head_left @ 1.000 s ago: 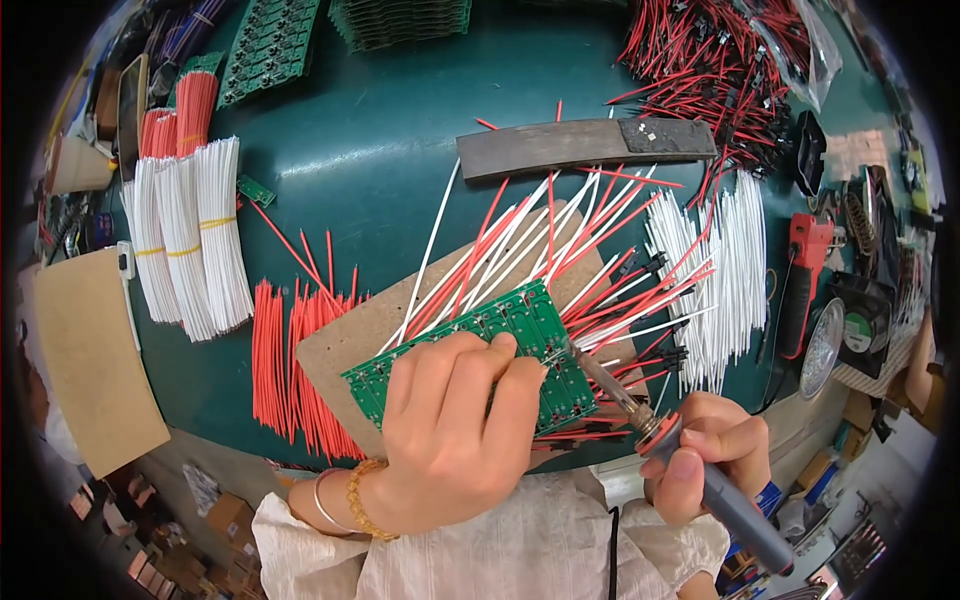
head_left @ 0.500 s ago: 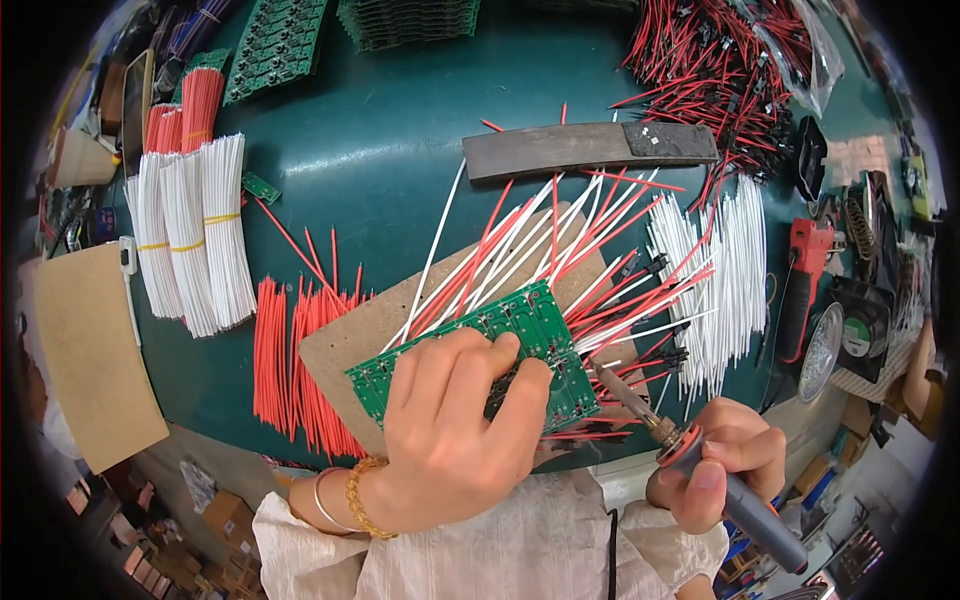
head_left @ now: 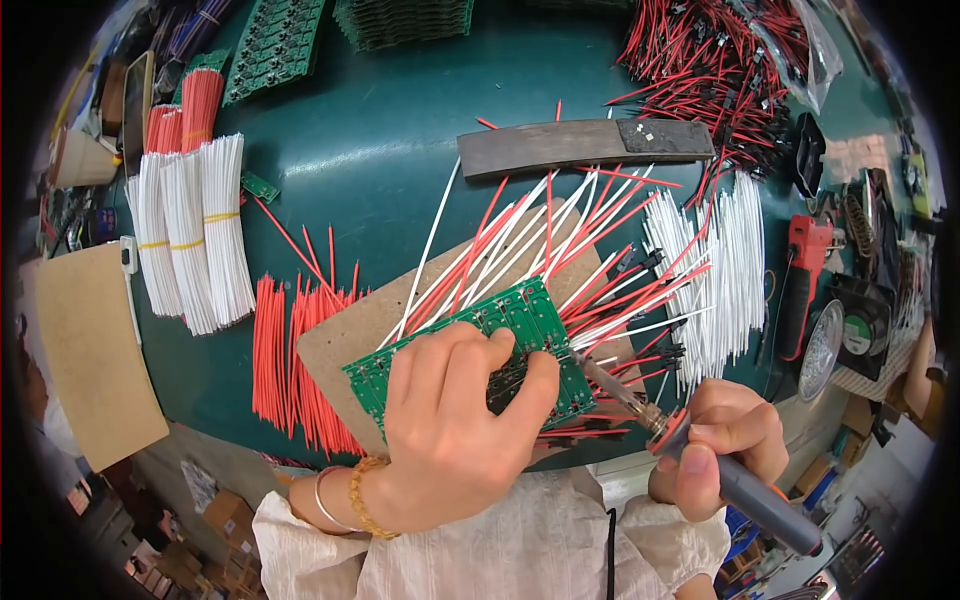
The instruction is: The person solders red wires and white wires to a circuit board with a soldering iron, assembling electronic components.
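Observation:
Fingers curled, my left hand (head_left: 455,420) holds down a green circuit board (head_left: 525,312) and covers its middle. Part of what the thumb and fingers pinch there is hidden. My right hand (head_left: 735,435) is closed around the grey handle of a soldering iron (head_left: 765,505). The iron's tip meets the board's right edge, near the solder points. Red and white wires (head_left: 490,245) fan out from under the board's far side. It lies tilted on a brown fibreboard sheet (head_left: 335,345), and a dark flat bar (head_left: 540,150) rests across the wires' far ends.
Loose red wires (head_left: 285,350) lie left of the sheet, with banded white wire bundles (head_left: 205,230) beyond. White wires (head_left: 735,270) and a red-black tool (head_left: 802,270) sit to the right. A red-black connector pile (head_left: 710,90) and stacked circuit boards (head_left: 405,20) stand at the back.
The soldering iron's tip has moved left and slightly up to the board's edge. My left thumb has shifted slightly, and the bar and wires have slid a little left.

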{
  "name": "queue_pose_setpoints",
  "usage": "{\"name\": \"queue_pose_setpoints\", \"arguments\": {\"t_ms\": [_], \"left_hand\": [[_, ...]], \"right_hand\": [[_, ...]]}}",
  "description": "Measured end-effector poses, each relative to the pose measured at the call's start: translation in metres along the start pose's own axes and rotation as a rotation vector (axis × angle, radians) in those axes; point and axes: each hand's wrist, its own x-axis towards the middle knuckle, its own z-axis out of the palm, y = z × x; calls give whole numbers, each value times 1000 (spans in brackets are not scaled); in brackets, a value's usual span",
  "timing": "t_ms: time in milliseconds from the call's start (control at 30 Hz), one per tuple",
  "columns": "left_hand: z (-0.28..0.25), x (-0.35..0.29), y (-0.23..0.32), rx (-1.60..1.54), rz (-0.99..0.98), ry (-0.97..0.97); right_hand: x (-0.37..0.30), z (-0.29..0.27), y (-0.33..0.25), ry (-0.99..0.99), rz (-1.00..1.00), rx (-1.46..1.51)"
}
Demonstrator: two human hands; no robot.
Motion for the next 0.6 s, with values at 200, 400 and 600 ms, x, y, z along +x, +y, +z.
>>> {"name": "queue_pose_setpoints", "arguments": {"t_ms": [200, 400, 600], "left_hand": [[-1, -1, 4, -34, -9, -13], [-1, -2, 9, 33, -55, -27], [-1, -2, 8, 55, -20, -43]], "right_hand": [[-13, -2, -2, 310, 93, -109], [-11, -2, 1, 191, 32, -35], [-1, -7, 7, 13, -50, 28]]}}
